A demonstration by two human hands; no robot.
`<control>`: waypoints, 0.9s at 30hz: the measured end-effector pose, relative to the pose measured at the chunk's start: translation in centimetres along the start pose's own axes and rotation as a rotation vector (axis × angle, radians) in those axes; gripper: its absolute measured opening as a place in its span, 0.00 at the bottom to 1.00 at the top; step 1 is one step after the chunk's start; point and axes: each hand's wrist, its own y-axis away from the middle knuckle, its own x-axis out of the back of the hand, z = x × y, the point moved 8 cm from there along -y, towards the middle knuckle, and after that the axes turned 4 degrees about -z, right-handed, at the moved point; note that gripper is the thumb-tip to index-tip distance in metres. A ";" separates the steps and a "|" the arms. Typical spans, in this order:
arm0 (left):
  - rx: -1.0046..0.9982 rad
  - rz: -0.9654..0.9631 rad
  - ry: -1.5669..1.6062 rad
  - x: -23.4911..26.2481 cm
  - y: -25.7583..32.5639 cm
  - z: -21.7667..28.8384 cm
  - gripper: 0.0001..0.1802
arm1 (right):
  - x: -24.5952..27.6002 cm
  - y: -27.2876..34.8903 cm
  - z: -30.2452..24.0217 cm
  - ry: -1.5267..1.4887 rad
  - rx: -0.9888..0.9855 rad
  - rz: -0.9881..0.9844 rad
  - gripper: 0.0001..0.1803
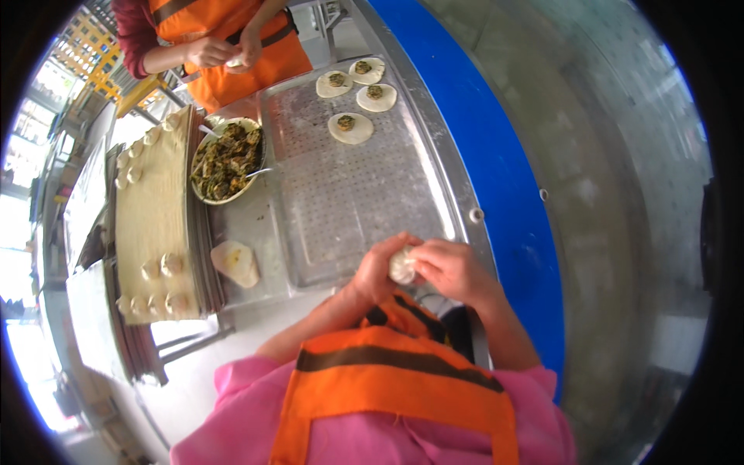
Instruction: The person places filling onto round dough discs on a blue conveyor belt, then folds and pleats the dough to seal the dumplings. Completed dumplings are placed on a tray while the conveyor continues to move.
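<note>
Close in front of my apron, a pale dough bun (402, 266) sits between my two hands. My left hand (377, 267) is cupped around its left side. The fingers of my right hand (449, 267) are closed on its gathered edge. Whatever filling is inside the bun is hidden. Beyond my hands stretches a perforated metal tray (349, 209). Several flat dough rounds topped with dark green filling, such as the nearest dough round (358, 133), lie at its far end. A single bare dough round (235, 263) rests on the metal table left of the tray.
A bowl of chopped green filling (230, 159) with spoons stands left of the tray. Further left, a stack of boards (159, 221) carries several finished buns (171, 264). Across the table a co-worker in an orange apron (232, 66) handles dough. A blue strip (496, 170) borders the right side.
</note>
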 end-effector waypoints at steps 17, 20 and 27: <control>-0.236 0.062 0.297 6.1 5.1 2.6 0.15 | -7.8 -5.9 -1.6 -0.053 0.140 -0.261 0.03; -0.302 0.118 0.345 9.0 7.3 4.5 0.14 | -9.5 -9.0 -2.8 -0.068 0.115 -0.232 0.03; -0.325 0.168 0.376 15.0 13.1 10.0 0.13 | -15.9 -21.6 -2.7 0.202 0.118 -0.090 0.01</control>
